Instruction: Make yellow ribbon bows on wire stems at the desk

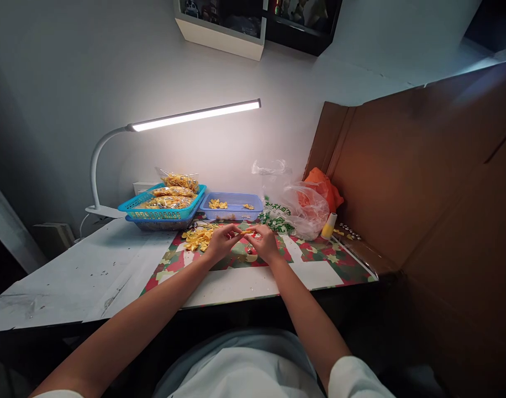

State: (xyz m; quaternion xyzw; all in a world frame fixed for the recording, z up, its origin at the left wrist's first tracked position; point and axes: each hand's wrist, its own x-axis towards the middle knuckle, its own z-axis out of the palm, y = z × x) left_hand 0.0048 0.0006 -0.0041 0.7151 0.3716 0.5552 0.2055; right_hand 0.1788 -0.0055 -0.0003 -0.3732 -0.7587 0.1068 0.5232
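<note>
Left hand (223, 242) and right hand (263, 242) pinching small yellow piece (247, 232) between fingertips, inward from tabletop (70, 276) front edge. Heap of yellow pieces (197, 239) beside left hand. Lavender plastic basket (236, 214) near back edge; bottle (328, 226) toward right edge.

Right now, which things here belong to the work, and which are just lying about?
Seemingly in use:
yellow piece in the fingers
loose yellow pile
lilac basket holding yellow pieces
lit lamp

Probably just lying about:
orange bag
clear plastic bag
cardboard
</note>
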